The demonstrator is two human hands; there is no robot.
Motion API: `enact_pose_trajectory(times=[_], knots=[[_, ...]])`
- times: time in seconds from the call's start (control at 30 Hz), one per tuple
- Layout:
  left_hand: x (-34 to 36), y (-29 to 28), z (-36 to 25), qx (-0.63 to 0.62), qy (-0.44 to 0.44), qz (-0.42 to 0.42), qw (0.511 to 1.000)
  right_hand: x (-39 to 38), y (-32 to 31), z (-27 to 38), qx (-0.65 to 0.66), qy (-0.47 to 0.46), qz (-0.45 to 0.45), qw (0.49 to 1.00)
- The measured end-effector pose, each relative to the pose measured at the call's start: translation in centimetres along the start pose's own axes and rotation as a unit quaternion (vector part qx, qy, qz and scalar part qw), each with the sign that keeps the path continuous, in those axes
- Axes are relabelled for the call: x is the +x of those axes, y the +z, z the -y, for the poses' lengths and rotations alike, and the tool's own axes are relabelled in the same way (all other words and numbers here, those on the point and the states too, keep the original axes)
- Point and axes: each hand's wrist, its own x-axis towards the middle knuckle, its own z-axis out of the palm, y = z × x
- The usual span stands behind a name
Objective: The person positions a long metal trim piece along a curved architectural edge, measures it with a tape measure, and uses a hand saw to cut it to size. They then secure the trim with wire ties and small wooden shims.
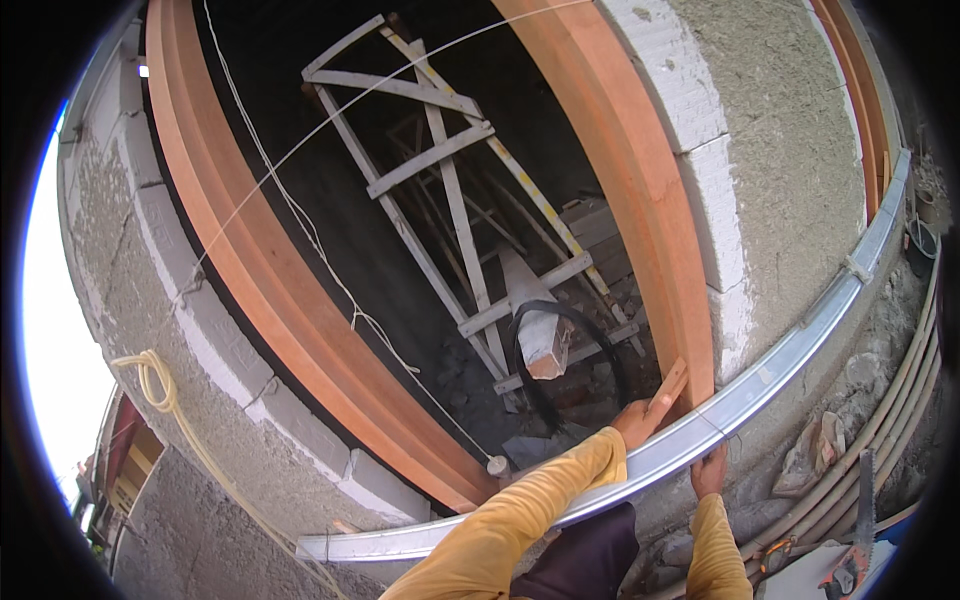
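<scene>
Across the foot of a wooden door frame (pixel 650 180) runs a long grey metal channel (pixel 640 468), bowed by the lens. My left hand (pixel 634 422) reaches over it in a yellow sleeve. Its fingers close around a short piece of wood (pixel 668 392) by the base of the frame's right post. On the near side of the channel, my right hand (pixel 710 472) has its fingers up against the lower edge. Beside them a thin wire (pixel 722 432) crosses the channel. Whatever those fingers pinch is hidden.
A whitish wooden trestle (pixel 445 165) stands inside the dark opening, with a black hose loop (pixel 530 385) near its foot. White cord (pixel 300 210) hangs across the opening. At the lower right lie a handsaw (pixel 856 540) and several long pipes (pixel 850 480). Block walls (pixel 735 200) flank the frame.
</scene>
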Motion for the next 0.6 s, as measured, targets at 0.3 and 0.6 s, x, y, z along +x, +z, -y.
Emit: enact_pose_trajectory(times=[0.3, 0.6], knots=[[-1.5, -1.4, -0.9, 0.018, -0.101, 0.02, 0.995, 0.6, -1.7, -1.4, 0.016, 0.042, 0.149, 0.988], [-3.8, -0.7, -1.8, 0.008, -0.032, -0.083, 0.996, 1.0, -2.2, -2.8, 0.101, 0.027, 0.162, 0.981]])
